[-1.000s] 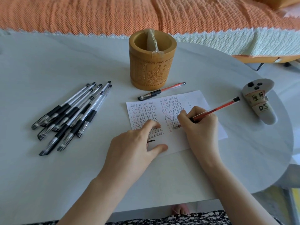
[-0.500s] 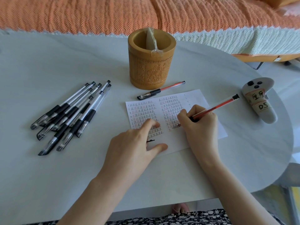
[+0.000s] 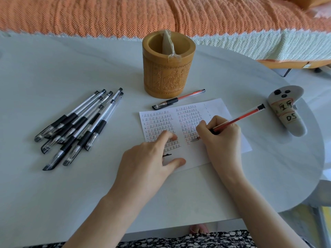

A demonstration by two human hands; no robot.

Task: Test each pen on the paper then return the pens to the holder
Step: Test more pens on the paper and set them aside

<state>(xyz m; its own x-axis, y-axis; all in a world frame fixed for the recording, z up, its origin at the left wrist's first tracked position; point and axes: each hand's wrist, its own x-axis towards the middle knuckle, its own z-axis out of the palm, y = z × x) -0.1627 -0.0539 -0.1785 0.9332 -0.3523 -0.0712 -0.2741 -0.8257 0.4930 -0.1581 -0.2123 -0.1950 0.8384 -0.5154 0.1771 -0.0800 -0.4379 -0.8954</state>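
A white paper [image 3: 217, 108] covered with rows of small written marks lies in the middle of the table. My right hand [image 3: 221, 138] grips a red pen [image 3: 240, 117] with its tip touching the paper's right column. My left hand [image 3: 148, 161] rests flat on the paper's lower left part, fingers spread, holding it down. A second red pen [image 3: 179, 99], capped, lies between the paper and the carved wooden holder [image 3: 167, 72]. Several black pens [image 3: 80, 126] lie bunched on the table to the left. The holder contains only a taped divider.
The pale oval table [image 3: 53, 68] ends close on the right and near side. A grey controller [image 3: 286, 111] with taped labels lies at the right edge. An orange-covered sofa [image 3: 161, 13] runs behind the table.
The pen tip in my right hand has shifted slightly along the lower row of the paper's right column. My left hand stays in place.
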